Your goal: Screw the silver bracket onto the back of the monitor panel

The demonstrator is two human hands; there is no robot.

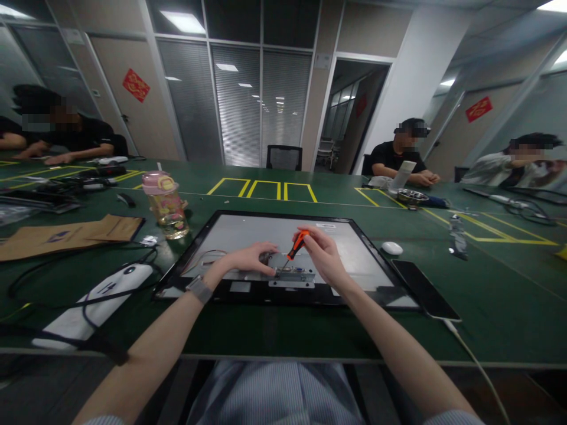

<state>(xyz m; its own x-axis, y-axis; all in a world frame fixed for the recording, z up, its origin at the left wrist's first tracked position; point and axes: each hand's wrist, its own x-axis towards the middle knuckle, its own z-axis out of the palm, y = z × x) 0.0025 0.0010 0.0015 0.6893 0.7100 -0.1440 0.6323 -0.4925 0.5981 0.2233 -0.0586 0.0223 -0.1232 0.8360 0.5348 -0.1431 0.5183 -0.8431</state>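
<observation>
Right now, you are sitting at a green table [266,336], with a watch [201,289] circling your left wrist. On your left, a white device [104,301] is lying near the table edge; on your right, a phone [425,289] is resting just beside a dark-framed panel [237,230]. That panel is lying flat before you, carrying a metal bracket [291,284] on its near part.

Your right hand [326,255] is clamping its fingers around a screwdriver [299,242], which is slanting down toward the bracket; whether its tip is seating in a screw is too small to tell. Your left hand [253,258] is reaching over the bracket's left end, thumb apart from the fingers; you cannot tell whether it is gripping anything.

With the shaft tilting like this, a slip could be jabbing your left thumb or scratching the panel. Weak bracing could be letting the bracket skid.

Farther off, a bottle [166,206] is standing near the panel's far left corner; a careless elbow could be spilling it. Beyond, a co-worker [390,158] is sitting across the table.
</observation>
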